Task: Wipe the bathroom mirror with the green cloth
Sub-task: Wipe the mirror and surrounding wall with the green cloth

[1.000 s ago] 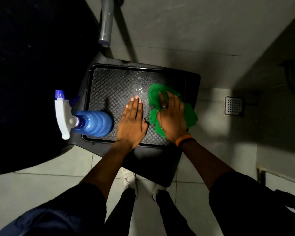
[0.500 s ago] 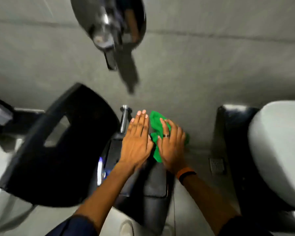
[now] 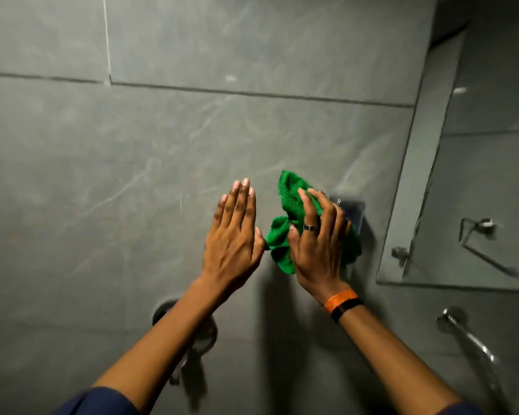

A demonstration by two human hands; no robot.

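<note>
Nearest the camera, two dark sleeves give way to bare forearms raised toward the grey tiled wall. The left hand is flat and empty, its fingers straight and close together, thumb tip just beside the green cloth; it looks ready to help bunch or steady the fabric. The right hand, wearing a ring and an orange wristband, has its grip curled loosely around the crumpled cloth, which spills above and below the fingers. That gathered hold suits carrying rather than wiping. The cloth is left of the mirror and well apart from it. Below the mirror a chrome tap projects from the wall, so wiping has probably not begun.
</note>
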